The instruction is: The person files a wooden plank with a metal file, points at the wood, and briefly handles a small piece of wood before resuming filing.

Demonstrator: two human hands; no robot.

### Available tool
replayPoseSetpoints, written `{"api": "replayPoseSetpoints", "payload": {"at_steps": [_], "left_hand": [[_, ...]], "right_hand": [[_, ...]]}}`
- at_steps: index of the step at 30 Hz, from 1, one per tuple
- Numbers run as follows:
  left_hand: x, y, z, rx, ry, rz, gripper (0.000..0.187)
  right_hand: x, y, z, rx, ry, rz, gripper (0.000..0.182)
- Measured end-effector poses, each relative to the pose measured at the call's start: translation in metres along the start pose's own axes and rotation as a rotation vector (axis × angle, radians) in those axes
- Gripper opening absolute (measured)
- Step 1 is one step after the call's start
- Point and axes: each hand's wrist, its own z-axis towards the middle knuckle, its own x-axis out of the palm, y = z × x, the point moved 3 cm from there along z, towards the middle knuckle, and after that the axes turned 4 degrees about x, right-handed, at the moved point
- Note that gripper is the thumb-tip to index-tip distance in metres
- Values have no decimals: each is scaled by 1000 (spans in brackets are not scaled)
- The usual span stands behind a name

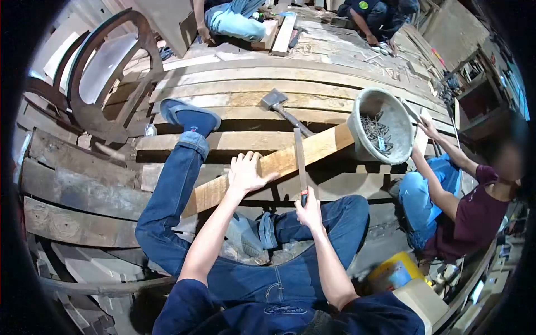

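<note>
Navy shirt (240, 321) nearest; right hand (310, 212), fingers clenched around a flat tool (300, 159) over the plank (286, 161); left hand (244, 172), fingers spread on the plank.

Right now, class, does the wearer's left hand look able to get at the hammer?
Probably yes, with a stretch: the left hand rests on the plank, and the hammer beyond lies with its head uncovered.

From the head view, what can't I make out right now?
All in the head view:
File-like tool: handle partly hidden inside the right hand.
Plank: top face partly covered by the left hand.
Bucket: floor hidden by metal pieces.
Upper-left person: head cut off by top edge.
</note>
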Motion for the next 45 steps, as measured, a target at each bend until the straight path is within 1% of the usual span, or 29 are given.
{"api": "replayPoseSetpoints", "payload": {"at_steps": [1,2,3,4,5,7,8,10,11,14,15,18,19,22,24,26,27,28,30,31,32,35,37,38,40,42,43,44,45], "left_hand": [[3,2,1,12,-36,33,75],[8,3,-1,24,-66,61,73],[7,1,-3,49,-112,72,68],[17,8,-1,-48,-75,-45,63],[15,8,0,-62,-55,-52,61],[11,8,3,-32,-77,-82,57],[12,8,3,-29,-71,-31,57],[6,5,3,-30,-52,-51,58],[2,3,2,-18,-53,-4,56],[13,9,2,-95,-63,-87,57],[11,7,1,-86,-104,-73,46],[11,12,3,-139,-122,-174,37],[10,12,4,-139,-166,-178,33],[11,14,4,-151,-177,-197,33],[12,13,3,-150,-192,-175,34],[13,12,3,-134,-202,-152,34],[12,10,2,-122,-179,-86,32],[9,11,3,-149,-146,-151,33],[10,10,2,-139,-167,-118,33],[7,9,2,-142,-176,-159,33],[7,9,1,-149,-174,-163,33],[8,11,1,-159,-193,-171,33],[8,11,0,-167,-199,-181,33],[8,11,0,-169,-202,-179,34],[9,11,1,-170,-211,-171,34],[10,11,1,-176,-160,-161,36],[11,12,2,-169,-185,-161,36],[13,12,2,-163,-206,-162,36],[7,9,3,-178,-151,-156,36]], "right_hand": [[2,0,2,-30,-46,-19,50],[2,-5,0,26,-21,-15,51],[-2,3,-1,146,44,14,53],[-5,9,-3,201,70,25,55],[-6,15,-4,237,89,25,57],[-7,19,-7,203,58,51,52],[-8,21,-8,185,43,64,49],[-10,25,-7,185,47,44,50],[-12,25,-9,252,80,27,49],[-11,19,-13,79,-49,103,47],[-17,27,-16,139,-27,43,45],[-26,32,-32,155,9,55,41],[-33,50,-40,55,-29,-52,38],[-31,55,-58,46,-43,42,34],[-33,59,-66,63,-45,-93,31],[-24,51,-62,69,-68,-18,30],[-23,54,-56,72,-45,-9,29],[-23,63,-48,115,-28,-3,28],[-17,53,-22,105,12,10,28],[-24,75,-11,44,-29,-60,28],[-27,81,1,13,-15,-102,29],[-27,74,21,-18,-12,-143,27],[-27,71,14,-72,-35,-201,27],[-27,66,1,17,20,-197,23],[-29,72,-35,109,59,-143,24],[-28,62,-58,79,66,-187,24],[-27,61,-57,28,58,-217,25],[-25,54,-47,80,99,-273,26],[-23,64,-33,32,68,-280,26]]}}
